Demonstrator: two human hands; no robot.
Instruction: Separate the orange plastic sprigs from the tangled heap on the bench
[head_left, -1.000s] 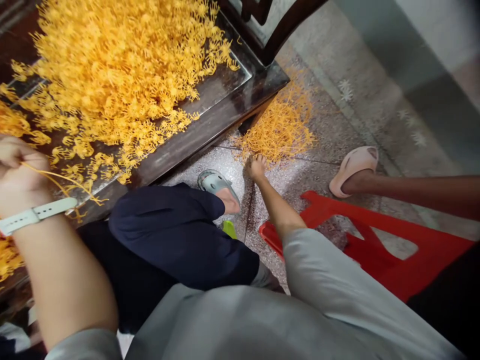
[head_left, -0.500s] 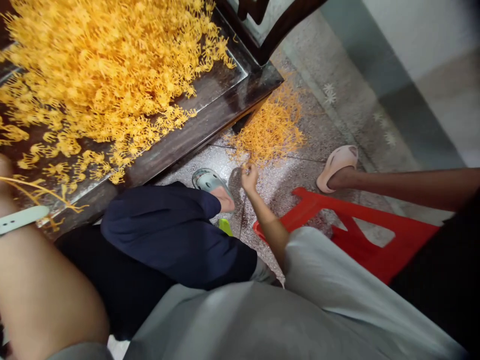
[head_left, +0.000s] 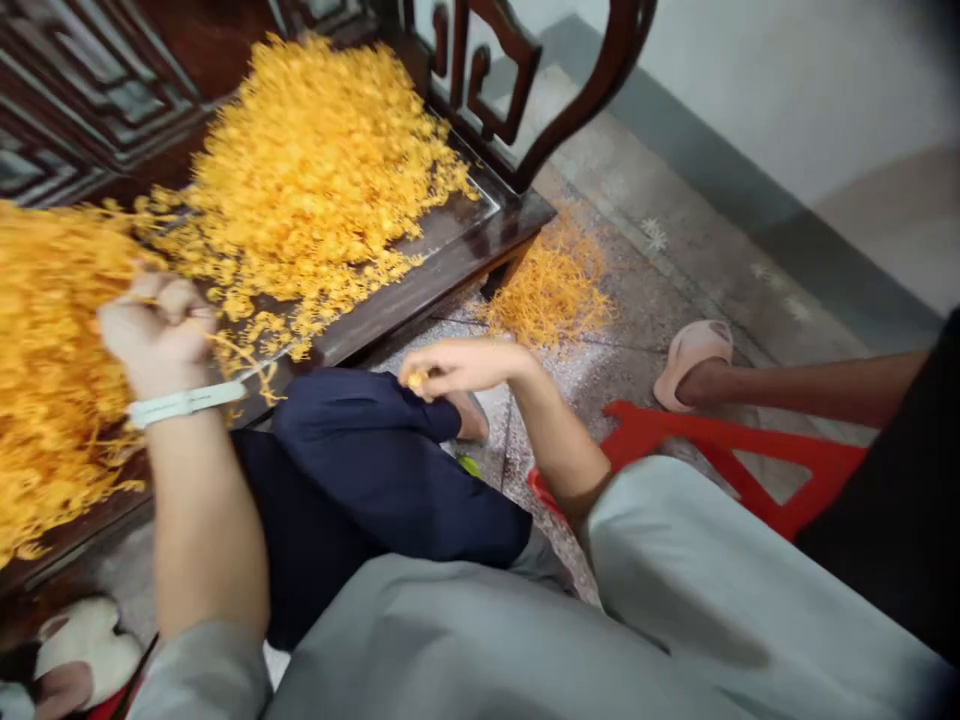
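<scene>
My left hand (head_left: 161, 325), with a pale band on its wrist, is closed on orange stems that stick out past the fingers. It is over the dark wooden bench (head_left: 420, 290), between a stringy orange heap (head_left: 52, 370) at the left and a heap of small yellow-orange spidery pieces (head_left: 322, 170) farther back. Above the navy-clad knee, my right hand (head_left: 457, 367) pinches a small yellow-orange piece between thumb and fingers. Motion blurs both hands a little.
Thin orange strands (head_left: 559, 285) lie on the floor by the bench's corner. A red plastic stool (head_left: 697, 430) stands at the right, near another person's foot in a pink clog (head_left: 694, 360). The carved armrest (head_left: 577, 95) rises at the back.
The view has shifted left, showing more of the bench and the left heap. My right hand has risen from near the floor strands towards the knee. My left hand has come fully into view.
</scene>
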